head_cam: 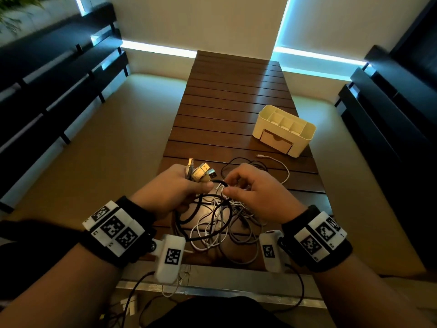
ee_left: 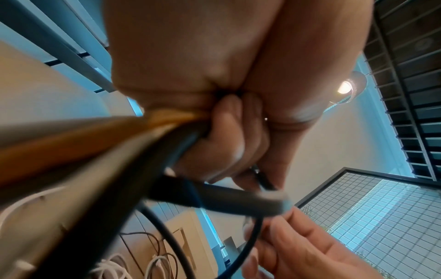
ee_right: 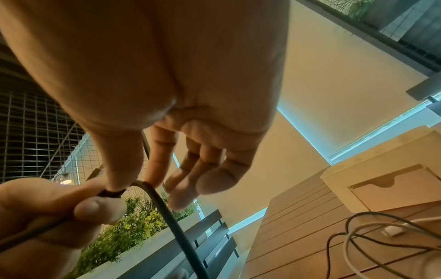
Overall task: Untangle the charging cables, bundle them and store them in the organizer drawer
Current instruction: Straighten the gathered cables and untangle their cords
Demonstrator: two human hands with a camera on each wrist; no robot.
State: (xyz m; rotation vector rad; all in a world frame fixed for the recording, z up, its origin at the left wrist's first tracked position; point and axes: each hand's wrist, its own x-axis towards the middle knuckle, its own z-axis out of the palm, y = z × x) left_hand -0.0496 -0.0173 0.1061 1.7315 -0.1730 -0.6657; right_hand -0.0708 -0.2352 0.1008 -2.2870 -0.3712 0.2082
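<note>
On a dark brown slatted wooden table [head_cam: 231, 107] we find a cream plastic desk organizer [head_cam: 283, 130] with open top compartments and a closed front drawer [head_cam: 275, 140], standing at the right side well beyond our hands. Between it and us a white cable with a small plug [head_cam: 272, 159] trails loose over the slats, apart from the main heap. Dark slatted benches [head_cam: 59, 91] flank the table on both sides.

The tangle of black, white and grey charging cables [head_cam: 220, 223] lies on the near end of the table, directly under and between our wrists. Our left hand [head_cam: 175, 188] is clenched around a bunch of USB plug ends [head_cam: 201, 172], which stick up out of the fist. Our right hand [head_cam: 250, 188], just beside it, pinches a loop of black cable [ee_right: 171, 217] between thumb and forefinger, the other fingers [ee_right: 214, 181] loosely spread and clear of the strand. The loop hangs between the two hands, above the heap.
</note>
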